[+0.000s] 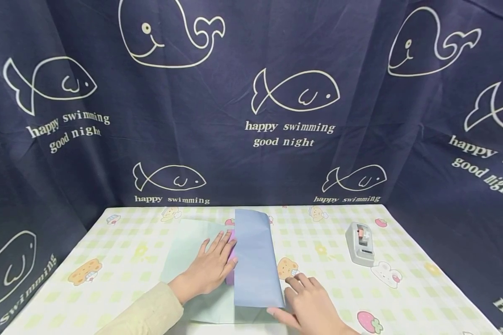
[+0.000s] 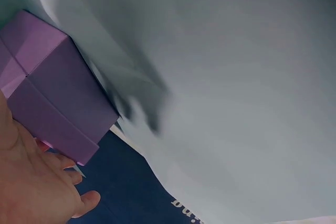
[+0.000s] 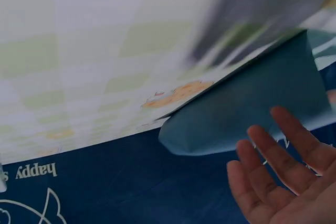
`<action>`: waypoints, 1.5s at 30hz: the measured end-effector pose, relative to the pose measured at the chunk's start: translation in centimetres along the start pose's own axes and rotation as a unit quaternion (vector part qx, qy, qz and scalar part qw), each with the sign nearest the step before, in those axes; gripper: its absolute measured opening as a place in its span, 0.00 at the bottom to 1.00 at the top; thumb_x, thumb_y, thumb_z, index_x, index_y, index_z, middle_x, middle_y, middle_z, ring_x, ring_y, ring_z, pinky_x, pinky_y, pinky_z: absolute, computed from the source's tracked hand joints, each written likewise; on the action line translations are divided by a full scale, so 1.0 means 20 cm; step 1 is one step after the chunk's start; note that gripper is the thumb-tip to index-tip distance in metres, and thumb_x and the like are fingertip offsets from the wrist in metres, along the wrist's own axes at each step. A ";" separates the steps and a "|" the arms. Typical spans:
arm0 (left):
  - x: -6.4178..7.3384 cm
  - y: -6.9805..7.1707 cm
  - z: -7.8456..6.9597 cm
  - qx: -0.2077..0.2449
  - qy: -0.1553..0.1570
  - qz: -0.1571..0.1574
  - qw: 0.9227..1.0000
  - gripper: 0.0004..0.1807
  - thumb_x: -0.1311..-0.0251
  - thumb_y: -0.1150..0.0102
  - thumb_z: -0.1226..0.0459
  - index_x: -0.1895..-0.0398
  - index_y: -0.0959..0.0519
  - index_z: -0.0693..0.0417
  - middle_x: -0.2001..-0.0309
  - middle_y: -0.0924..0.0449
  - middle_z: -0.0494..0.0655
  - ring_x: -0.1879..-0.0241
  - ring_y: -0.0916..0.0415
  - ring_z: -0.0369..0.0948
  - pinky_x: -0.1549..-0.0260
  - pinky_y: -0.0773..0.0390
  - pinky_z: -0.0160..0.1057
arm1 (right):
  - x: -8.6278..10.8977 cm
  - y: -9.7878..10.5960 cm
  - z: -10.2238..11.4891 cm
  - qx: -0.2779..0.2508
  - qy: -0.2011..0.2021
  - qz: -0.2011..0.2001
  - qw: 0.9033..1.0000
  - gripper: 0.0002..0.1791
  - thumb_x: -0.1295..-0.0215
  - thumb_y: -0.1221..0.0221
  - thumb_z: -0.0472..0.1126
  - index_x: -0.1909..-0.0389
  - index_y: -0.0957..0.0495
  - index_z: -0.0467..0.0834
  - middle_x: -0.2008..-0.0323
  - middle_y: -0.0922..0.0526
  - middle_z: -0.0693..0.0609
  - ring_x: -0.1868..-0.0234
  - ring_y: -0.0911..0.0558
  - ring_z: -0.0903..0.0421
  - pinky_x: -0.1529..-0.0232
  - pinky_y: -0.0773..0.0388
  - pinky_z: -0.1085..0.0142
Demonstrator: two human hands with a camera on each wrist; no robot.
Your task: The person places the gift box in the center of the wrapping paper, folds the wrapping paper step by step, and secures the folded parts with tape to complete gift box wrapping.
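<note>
A purple box (image 1: 230,274) sits on a sheet of paper whose pale green side (image 1: 178,260) faces up. The sheet's right part stands folded up beside the box, showing its blue side (image 1: 257,260). My left hand (image 1: 209,267) rests on the box with fingers extended. In the left wrist view, the box (image 2: 65,93) shows creased edges and a seam, next to the palm. By the blue flap's lower right corner is my right hand (image 1: 312,302), fingers loosely bent. In the right wrist view its fingers (image 3: 257,179) are spread near the flap; contact cannot be told.
A grey tape dispenser (image 1: 360,244) stands at the right of the table. The tablecloth (image 1: 125,246) is green checked with cartoon prints. Behind and at both sides hangs a dark blue curtain (image 1: 226,139) with white fish and whale drawings.
</note>
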State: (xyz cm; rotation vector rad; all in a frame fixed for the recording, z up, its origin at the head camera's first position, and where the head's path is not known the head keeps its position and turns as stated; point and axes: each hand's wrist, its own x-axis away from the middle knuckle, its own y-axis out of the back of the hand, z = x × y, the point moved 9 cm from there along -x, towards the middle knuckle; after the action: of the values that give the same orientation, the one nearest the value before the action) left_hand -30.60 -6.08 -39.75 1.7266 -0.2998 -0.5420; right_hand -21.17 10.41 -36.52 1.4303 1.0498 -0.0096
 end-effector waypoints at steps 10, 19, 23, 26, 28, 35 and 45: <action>-0.01 0.00 0.01 0.002 0.001 -0.004 1.000 0.30 0.31 0.72 0.48 0.32 0.44 0.56 0.29 0.51 0.53 0.29 0.57 0.51 0.36 0.54 0.58 | -0.09 -0.09 -0.16 -0.054 -0.092 0.049 0.993 0.19 0.36 0.50 0.54 0.55 0.23 0.45 0.55 0.19 0.52 0.53 0.23 0.57 0.57 0.25 0.61; -0.01 0.02 0.01 0.003 0.003 -0.018 1.000 0.29 0.31 0.70 0.48 0.34 0.41 0.55 0.30 0.46 0.52 0.29 0.54 0.51 0.36 0.53 0.59 | -0.22 -0.26 -0.20 -0.148 -0.107 0.096 0.978 0.25 0.34 0.51 0.52 0.40 0.31 0.42 0.40 0.30 0.42 0.40 0.30 0.47 0.46 0.30 0.50; -0.02 0.03 0.01 0.013 0.005 -0.026 1.000 0.30 0.31 0.71 0.46 0.35 0.38 0.55 0.31 0.44 0.53 0.30 0.53 0.51 0.36 0.53 0.58 | -0.25 -0.31 -0.19 -0.182 -0.111 0.124 0.969 0.26 0.32 0.53 0.51 0.38 0.34 0.41 0.36 0.35 0.41 0.37 0.34 0.43 0.43 0.34 0.47; -0.03 0.03 0.01 0.021 0.007 -0.030 0.999 0.32 0.32 0.70 0.44 0.35 0.38 0.56 0.32 0.43 0.53 0.30 0.52 0.51 0.36 0.52 0.58 | -0.26 -0.33 -0.18 -0.201 -0.118 0.141 0.962 0.26 0.32 0.54 0.49 0.37 0.35 0.39 0.35 0.38 0.38 0.35 0.37 0.40 0.41 0.36 0.45; -0.03 0.04 0.01 0.024 0.008 -0.033 0.999 0.34 0.33 0.69 0.43 0.35 0.38 0.57 0.32 0.42 0.54 0.30 0.52 0.52 0.36 0.52 0.58 | -0.26 -0.34 -0.17 -0.211 -0.122 0.145 0.959 0.26 0.32 0.54 0.48 0.37 0.36 0.38 0.34 0.40 0.37 0.35 0.38 0.38 0.41 0.37 0.44; -0.03 0.03 0.01 0.024 0.015 -0.027 0.999 0.34 0.35 0.64 0.43 0.34 0.39 0.54 0.32 0.43 0.54 0.30 0.51 0.51 0.37 0.50 0.58 | -0.28 -0.37 -0.19 -0.237 -0.150 0.136 0.950 0.26 0.31 0.54 0.49 0.38 0.35 0.38 0.35 0.41 0.34 0.35 0.40 0.36 0.42 0.38 0.41; -0.03 0.03 0.00 0.028 0.011 -0.021 0.999 0.30 0.34 0.66 0.44 0.33 0.38 0.46 0.32 0.44 0.55 0.30 0.52 0.53 0.37 0.50 0.60 | -0.34 -0.56 -0.29 -0.352 -0.245 0.190 0.883 0.29 0.28 0.61 0.50 0.32 0.46 0.39 0.33 0.50 0.29 0.32 0.50 0.31 0.38 0.49 0.37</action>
State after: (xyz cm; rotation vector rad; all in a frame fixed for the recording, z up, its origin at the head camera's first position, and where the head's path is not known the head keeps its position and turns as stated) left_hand -31.02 -5.95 -39.15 1.7956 -0.2672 -0.5491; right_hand -34.95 8.65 -40.21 0.8639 0.2766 0.2586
